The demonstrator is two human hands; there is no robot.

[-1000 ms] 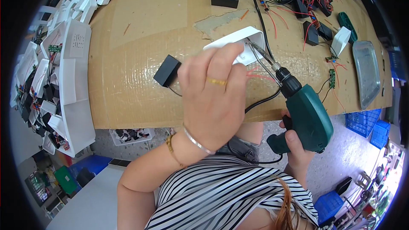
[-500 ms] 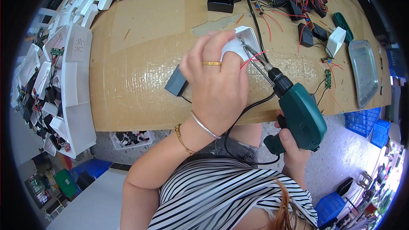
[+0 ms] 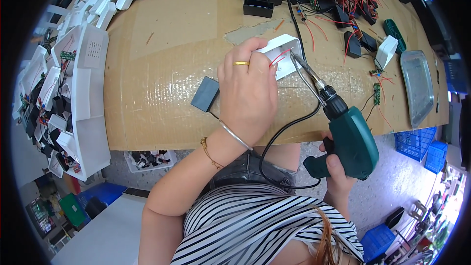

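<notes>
While the left hand (image 3: 248, 91) presses down on a white plastic housing (image 3: 283, 54), the right hand (image 3: 337, 167) aims a green soldering gun (image 3: 343, 130) into it.

The housing lies at upper centre of the frame on the cardboard-covered tabletop (image 3: 162, 44), just beyond the left hand's curled fingers (image 3: 255, 59), which grip its near edge; red wires (image 3: 277, 57) show inside it. The gun's metal tip (image 3: 294, 58) touches the housing's open side from the right. The right hand is wrapped tight round the gun's grip at lower right. A dark grey box (image 3: 205, 94) sits just left of the left hand, with white casings (image 3: 73, 83) stacked along the left edge.
</notes>
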